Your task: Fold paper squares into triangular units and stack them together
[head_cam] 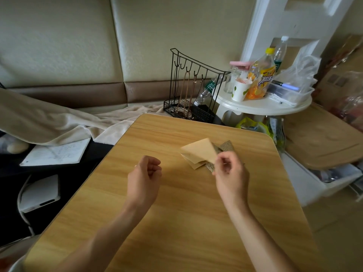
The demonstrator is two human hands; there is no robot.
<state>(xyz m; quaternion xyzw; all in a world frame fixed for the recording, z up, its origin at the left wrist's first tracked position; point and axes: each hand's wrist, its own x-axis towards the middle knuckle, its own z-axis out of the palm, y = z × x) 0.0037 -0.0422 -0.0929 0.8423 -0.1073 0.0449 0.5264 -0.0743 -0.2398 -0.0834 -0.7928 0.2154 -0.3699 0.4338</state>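
Note:
A tan paper square (200, 150) is lifted off the wooden table (176, 213), pinched at its near right corner by my right hand (230, 172). Under it lies a small pile of more tan paper (193, 163) and newsprint-patterned pieces (226, 146), partly hidden by the raised sheet and my fingers. My left hand (145, 178) hovers over the table to the left of the pile, its fingers loosely curled and holding nothing.
A black wire rack (188, 91) stands just past the table's far edge. A white round side table (263, 104) at the back right carries bottles, a paper cup and a plastic bin. A notebook (57, 153) and white device (39, 193) lie at left.

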